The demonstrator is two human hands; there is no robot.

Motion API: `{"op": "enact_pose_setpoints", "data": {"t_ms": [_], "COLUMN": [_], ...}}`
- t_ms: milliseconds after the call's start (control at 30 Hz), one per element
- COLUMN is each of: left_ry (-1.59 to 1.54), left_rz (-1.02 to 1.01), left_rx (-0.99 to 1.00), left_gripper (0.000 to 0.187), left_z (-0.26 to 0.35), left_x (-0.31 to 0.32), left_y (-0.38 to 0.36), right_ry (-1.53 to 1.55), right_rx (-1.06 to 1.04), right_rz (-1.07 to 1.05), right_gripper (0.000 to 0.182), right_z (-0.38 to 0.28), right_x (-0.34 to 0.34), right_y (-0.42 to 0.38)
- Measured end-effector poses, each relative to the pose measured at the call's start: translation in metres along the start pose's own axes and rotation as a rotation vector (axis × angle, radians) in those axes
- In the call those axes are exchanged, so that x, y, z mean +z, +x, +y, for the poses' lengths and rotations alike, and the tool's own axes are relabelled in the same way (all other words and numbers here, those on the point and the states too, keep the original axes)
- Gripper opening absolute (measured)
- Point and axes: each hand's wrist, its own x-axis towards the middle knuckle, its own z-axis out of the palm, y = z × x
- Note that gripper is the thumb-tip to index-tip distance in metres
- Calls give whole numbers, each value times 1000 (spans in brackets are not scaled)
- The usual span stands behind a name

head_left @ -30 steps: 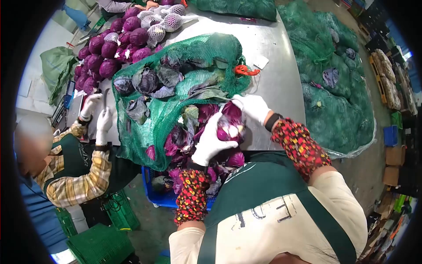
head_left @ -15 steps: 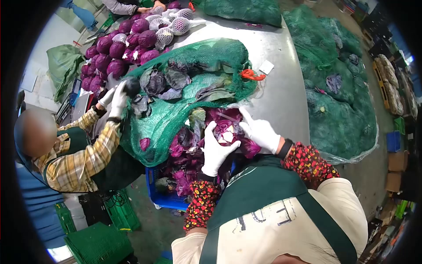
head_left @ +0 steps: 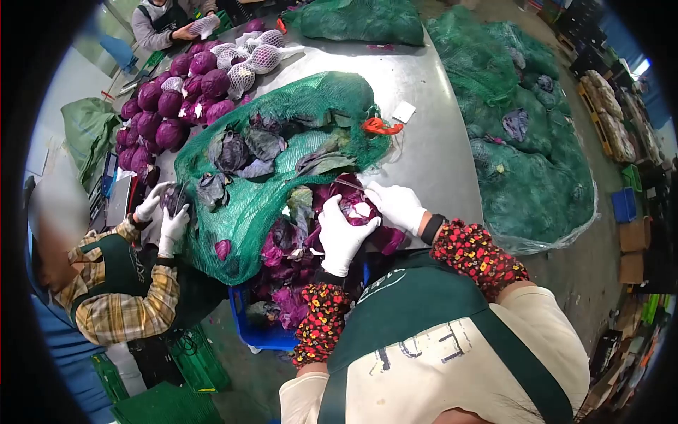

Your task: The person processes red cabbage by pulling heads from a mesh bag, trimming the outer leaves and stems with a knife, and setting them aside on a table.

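My gloved left hand point(head_left: 342, 239) grips a red cabbage point(head_left: 349, 206), thumb and fingers spread round its near side. A pale cut patch shows on the cabbage. Just right of it, my gloved right hand point(head_left: 397, 208) is closed on a knife point(head_left: 350, 184); the thin blade points left over the far side of the cabbage, and the handle is hidden in the fist. Loose purple leaves point(head_left: 288, 300) fill a blue crate point(head_left: 265, 340) below my left hand. A green mesh sack point(head_left: 272, 169) with dark-leaved cabbages lies on the metal table beyond.
At the left a co-worker point(head_left: 127, 275) holds a dark cabbage in gloved hands. Peeled red cabbages point(head_left: 169, 104) are heaped at the far left, some in white foam nets. Another person point(head_left: 166, 21) stands behind them. Full green sacks point(head_left: 530, 169) are stacked at the right.
The view has shifted a little. My right hand has drawn its fingers in and turned around the knife. The co-worker's hands have moved down and apart around a dark cabbage.
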Motion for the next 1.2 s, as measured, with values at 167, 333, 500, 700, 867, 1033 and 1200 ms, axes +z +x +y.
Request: {"op": "enact_pose_setpoints", "data": {"t_ms": [167,333,500,700,867,1033,1200], "left_ry": [-266,-529,-533,-188,-72,-196,-440], "left_rz": [-14,-14,-47,-365,-7,118,-40], "left_rx": [160,93,81,336,130,-67,31], "left_gripper": [96,102,102,115,104,100,100], "left_z": [-33,-58,-58,-31,-35,-33,-38], "left_x": [-9,-23,-23,-51,-54,0,-5], "left_y": [-21,-57,-48,9,5,-28,-10], "right_ry": [5,53,566,168,258,354,396], "right_rx": [108,11,249,-75,-29,-33,-156], "right_rz": [120,224,134,-6,19,102,-93], "right_gripper": [34,28,43,55,41,40,48], "right_z": [34,59,26,-18,-3,-22,-18], "right_x": [18,58,6,-12,2,-11,-15], "right_y": [17,34,22,-18,-10,-3,33]}}
